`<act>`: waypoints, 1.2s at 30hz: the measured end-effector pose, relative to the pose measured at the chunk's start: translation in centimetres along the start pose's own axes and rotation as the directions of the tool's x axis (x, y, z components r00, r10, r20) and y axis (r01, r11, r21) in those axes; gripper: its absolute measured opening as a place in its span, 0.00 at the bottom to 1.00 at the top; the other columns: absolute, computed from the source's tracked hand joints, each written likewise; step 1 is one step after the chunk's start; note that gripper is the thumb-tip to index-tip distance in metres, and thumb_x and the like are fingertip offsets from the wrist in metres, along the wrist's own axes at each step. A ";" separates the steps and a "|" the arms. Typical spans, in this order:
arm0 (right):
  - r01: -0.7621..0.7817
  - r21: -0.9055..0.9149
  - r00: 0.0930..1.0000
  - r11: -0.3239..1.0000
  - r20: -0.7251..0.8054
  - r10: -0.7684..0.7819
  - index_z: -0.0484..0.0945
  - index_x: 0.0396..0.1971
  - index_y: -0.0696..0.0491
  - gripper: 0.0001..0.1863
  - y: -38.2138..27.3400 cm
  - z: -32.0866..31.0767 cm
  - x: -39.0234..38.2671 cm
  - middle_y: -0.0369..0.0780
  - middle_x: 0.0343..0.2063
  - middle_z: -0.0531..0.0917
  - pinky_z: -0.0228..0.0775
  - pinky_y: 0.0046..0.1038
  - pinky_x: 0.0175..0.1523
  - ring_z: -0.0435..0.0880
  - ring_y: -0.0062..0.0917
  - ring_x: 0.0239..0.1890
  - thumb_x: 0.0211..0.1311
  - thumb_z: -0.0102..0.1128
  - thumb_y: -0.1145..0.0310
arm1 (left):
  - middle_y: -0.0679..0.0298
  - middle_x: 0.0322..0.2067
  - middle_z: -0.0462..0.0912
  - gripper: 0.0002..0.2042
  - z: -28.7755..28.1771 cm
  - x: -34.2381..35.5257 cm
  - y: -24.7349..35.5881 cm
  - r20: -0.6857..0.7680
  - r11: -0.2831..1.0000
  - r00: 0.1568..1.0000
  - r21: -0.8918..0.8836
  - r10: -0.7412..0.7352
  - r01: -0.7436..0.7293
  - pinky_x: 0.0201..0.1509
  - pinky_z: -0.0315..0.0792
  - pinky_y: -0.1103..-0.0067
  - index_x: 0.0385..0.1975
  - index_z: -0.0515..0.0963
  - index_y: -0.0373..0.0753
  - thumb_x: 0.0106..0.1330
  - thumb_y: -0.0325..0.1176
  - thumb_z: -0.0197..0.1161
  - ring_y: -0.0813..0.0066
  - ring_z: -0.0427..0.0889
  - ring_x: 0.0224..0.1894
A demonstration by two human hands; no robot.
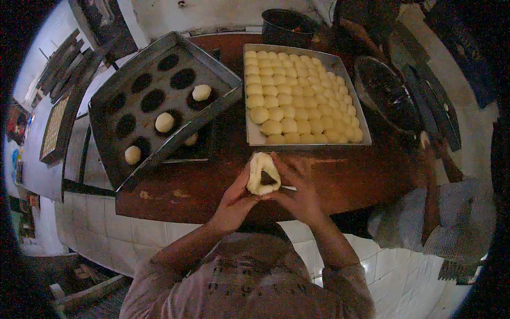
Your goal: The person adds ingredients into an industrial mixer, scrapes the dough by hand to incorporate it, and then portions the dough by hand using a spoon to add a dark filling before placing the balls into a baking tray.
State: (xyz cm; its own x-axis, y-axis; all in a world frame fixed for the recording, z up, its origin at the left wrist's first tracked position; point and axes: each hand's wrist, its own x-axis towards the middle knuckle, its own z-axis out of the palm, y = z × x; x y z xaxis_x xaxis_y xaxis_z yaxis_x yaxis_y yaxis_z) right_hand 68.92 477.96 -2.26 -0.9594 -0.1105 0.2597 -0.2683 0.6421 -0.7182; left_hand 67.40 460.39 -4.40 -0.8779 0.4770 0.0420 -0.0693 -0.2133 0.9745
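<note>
In front of me, both hands hold a piece of pale dough (256, 171) above the near part of the brown table (175, 199). The dough is folded up around a dark filling (268, 179), with its top still gaping. My left hand (237, 198) grips it from the left, fingers curled round the side. From the right, my right hand (298, 192) closes on it, thumb near the lower edge. A thin light strip (288, 187), perhaps a flat tool, shows by the right hand; its kind is unclear. Beyond the hands lies a tray (256, 139) packed with rows of yellowish dough balls (303, 101).
At the left, a dark baking tray (114, 154) with round marks carries three dough balls (164, 122), tilted over another tray (186, 157). A black bucket (287, 29) stands at the back. On the right, a co-worker's arm (433, 186) reaches near a large bowl (385, 90).
</note>
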 end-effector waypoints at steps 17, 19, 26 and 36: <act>0.362 -0.195 0.916 0.911 -0.106 -0.387 0.78 0.40 0.48 0.13 -2.8 1.9 2.1 0.41 0.34 0.75 0.61 0.38 0.50 0.71 0.34 0.40 0.52 0.59 0.68 | 0.66 0.33 0.75 0.16 -1.9 1.4 3.3 -0.245 0.976 0.952 0.074 -0.182 0.205 0.40 0.69 0.80 0.41 0.69 0.38 0.68 0.45 0.47 0.80 0.73 0.34; 0.170 0.095 0.970 0.981 -0.193 -0.150 0.78 0.39 0.50 0.12 -2.9 2.1 2.5 0.41 0.35 0.75 0.61 0.37 0.51 0.72 0.35 0.40 0.53 0.59 0.69 | 0.65 0.34 0.75 0.16 -1.1 1.0 2.7 -0.205 0.942 0.978 0.333 0.043 0.029 0.41 0.70 0.79 0.44 0.69 0.37 0.69 0.44 0.46 0.78 0.74 0.35; 0.056 0.110 0.989 0.992 -0.142 -0.040 0.78 0.37 0.53 0.13 -1.8 3.1 3.0 0.39 0.37 0.73 0.63 0.29 0.49 0.70 0.29 0.41 0.49 0.62 0.75 | 0.65 0.37 0.75 0.17 -1.7 2.0 2.7 -0.244 0.997 0.967 0.028 -0.069 0.078 0.44 0.68 0.80 0.45 0.70 0.35 0.70 0.44 0.45 0.80 0.72 0.39; -0.049 0.412 0.999 0.910 0.031 0.040 0.79 0.37 0.52 0.12 -1.4 2.0 4.8 0.38 0.39 0.71 0.59 0.27 0.52 0.68 0.27 0.45 0.49 0.61 0.74 | 0.68 0.31 0.75 0.19 -2.5 1.7 3.4 -0.068 0.975 0.997 0.216 -0.028 0.042 0.44 0.67 0.82 0.39 0.72 0.35 0.70 0.47 0.42 0.81 0.72 0.34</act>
State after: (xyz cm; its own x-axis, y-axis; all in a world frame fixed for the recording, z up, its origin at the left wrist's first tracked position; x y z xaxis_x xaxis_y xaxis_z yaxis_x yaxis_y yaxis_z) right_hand 64.52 475.02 -1.33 -0.9716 -0.1079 0.2104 -0.2326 0.2771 -0.9322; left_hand 64.52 458.34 -1.52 -0.9056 0.4241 -0.0008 -0.0026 -0.0038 1.0000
